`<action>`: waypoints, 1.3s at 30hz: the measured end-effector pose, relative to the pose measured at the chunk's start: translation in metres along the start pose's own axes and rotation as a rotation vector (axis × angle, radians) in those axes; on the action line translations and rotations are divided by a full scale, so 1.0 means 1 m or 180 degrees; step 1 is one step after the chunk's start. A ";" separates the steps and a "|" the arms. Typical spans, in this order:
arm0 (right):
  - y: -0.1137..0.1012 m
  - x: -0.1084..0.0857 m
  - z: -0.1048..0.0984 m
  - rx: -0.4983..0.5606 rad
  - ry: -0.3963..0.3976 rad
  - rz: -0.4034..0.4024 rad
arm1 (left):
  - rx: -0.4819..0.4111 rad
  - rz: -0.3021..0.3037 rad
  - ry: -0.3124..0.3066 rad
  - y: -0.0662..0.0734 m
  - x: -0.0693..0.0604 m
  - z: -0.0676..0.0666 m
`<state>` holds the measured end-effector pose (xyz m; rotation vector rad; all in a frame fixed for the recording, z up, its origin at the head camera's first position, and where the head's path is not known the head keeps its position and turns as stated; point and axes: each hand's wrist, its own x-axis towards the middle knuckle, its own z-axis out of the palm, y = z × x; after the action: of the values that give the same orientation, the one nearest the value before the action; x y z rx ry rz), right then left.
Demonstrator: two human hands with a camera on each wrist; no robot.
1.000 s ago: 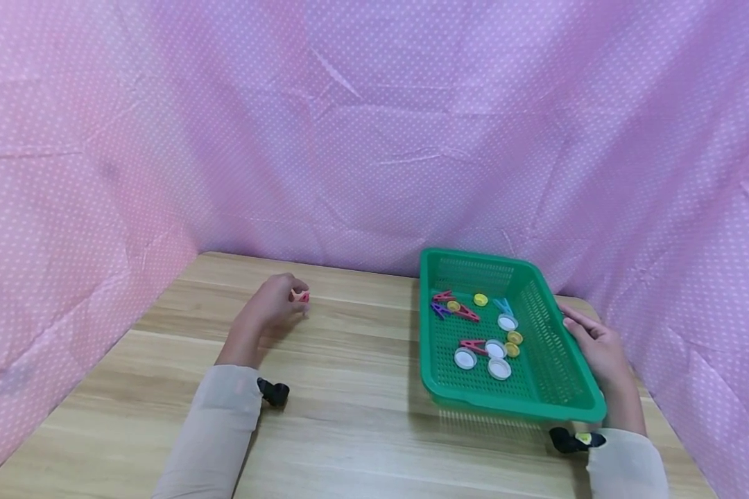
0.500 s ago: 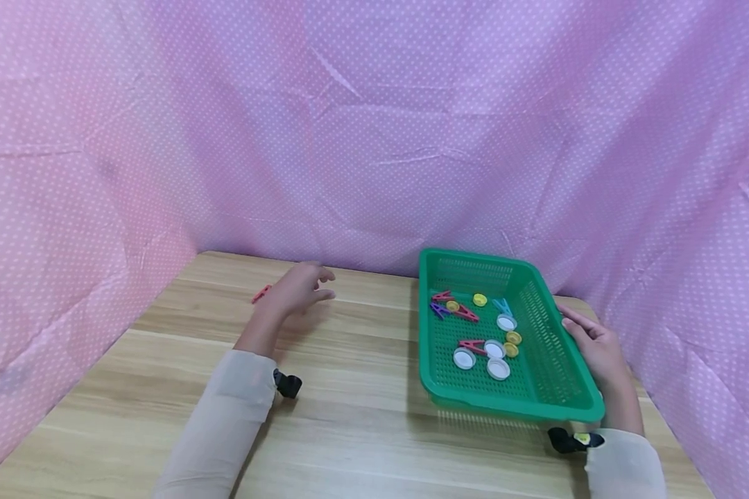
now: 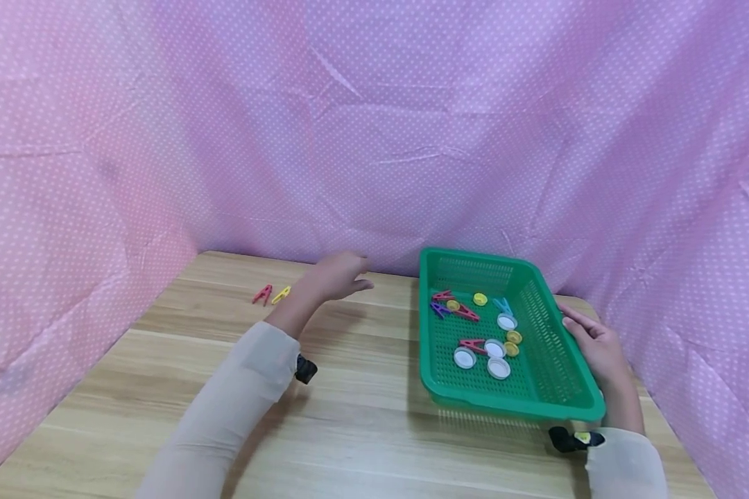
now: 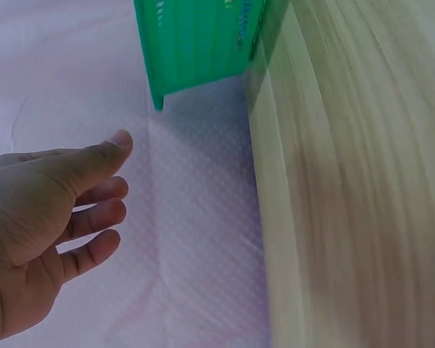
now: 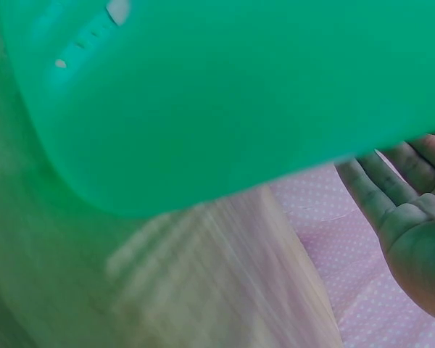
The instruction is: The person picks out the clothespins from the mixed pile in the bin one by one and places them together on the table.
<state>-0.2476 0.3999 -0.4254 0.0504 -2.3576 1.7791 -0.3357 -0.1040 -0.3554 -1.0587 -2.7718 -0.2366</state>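
My left hand point(image 3: 340, 276) is over the far part of the wooden table in the head view, its fingers loose and apart, holding nothing. In the left wrist view the same hand point(image 4: 51, 206) shows thumb and fingers spread. Behind it on the table lie a red clothespin point(image 3: 263, 294) and a yellow clothespin point(image 3: 281, 295). My right hand point(image 3: 599, 350) holds the right side of a green plastic basket point(image 3: 558, 374) at its rim; part of the grip is hidden. Inside are red clothespins point(image 3: 472, 345), a purple one, a light blue one, white caps point(image 3: 498, 368) and yellow caps point(image 3: 480, 299).
The wooden table point(image 3: 349, 416) stretches under both arms. A pink dotted cloth point(image 3: 362, 138) hangs along its back and sides. In the right wrist view the basket wall point(image 5: 239, 109) fills much of the frame, with a patterned shadow on the table below.
My left hand has let go of the red clothespin and moved right and away, toward the basket. The yellow clothespin has come into sight beside the red one. Right hand and basket stay nearly still.
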 end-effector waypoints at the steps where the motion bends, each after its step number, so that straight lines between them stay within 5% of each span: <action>1: 0.000 0.000 0.000 0.0017 -0.0002 0.0019 | 0.0048 0.0054 -0.0027 0.004 0.004 -0.001; 11: -0.002 0.001 0.001 -0.0236 0.0009 0.0048 | 0.0216 0.0490 -0.0048 0.042 0.035 -0.010; 20: -0.001 0.001 0.001 -0.0084 -0.0020 -0.0002 | 0.0433 0.1051 -0.0100 0.084 0.056 -0.002; 29: 0.000 0.001 -0.001 -0.0276 0.0027 0.0008 | 0.0818 0.1444 -0.0476 0.125 0.075 0.016; 34: -0.001 0.002 0.000 -0.0442 0.0047 -0.0010 | 0.0697 0.1463 -0.0734 0.140 0.083 0.027; 39: -0.001 0.000 0.000 -0.0194 -0.0009 -0.0044 | 0.0413 0.1432 -0.0959 0.148 0.095 0.041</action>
<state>-0.2478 0.4001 -0.4247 0.0609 -2.4057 1.7010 -0.3099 0.0750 -0.3625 -1.7595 -2.6415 0.1724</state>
